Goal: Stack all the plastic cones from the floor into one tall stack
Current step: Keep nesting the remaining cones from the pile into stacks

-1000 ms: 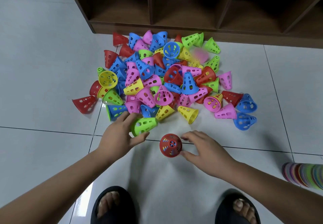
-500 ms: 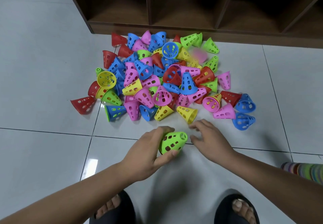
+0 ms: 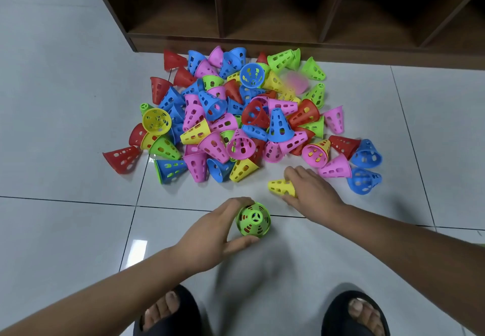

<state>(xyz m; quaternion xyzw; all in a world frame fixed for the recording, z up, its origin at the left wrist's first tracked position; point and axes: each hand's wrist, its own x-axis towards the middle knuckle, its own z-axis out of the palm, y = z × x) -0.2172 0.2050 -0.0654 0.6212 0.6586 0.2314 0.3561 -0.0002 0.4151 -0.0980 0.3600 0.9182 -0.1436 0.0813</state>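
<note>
Two hands, two cones: fingers (image 3: 242, 201) and thumb of the L hand (image 3: 214, 230) curl round a green cone (image 3: 254, 219), upright on the floor (image 3: 65, 152), red showing thru its holes. R hand (image 3: 312, 191) pinches a yellow cone (image 3: 280, 187) lying on its side nearby. Beyond, a heap of red, blue, pink, green & yellow cones (image 3: 236, 115) spreads before a dark wood shelf unit (image 3: 262, 43). Black sandals (image 3: 337, 309) at bottom.

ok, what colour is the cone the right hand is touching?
Yellow cone, perforated with holes; clearest in the head view.
</note>
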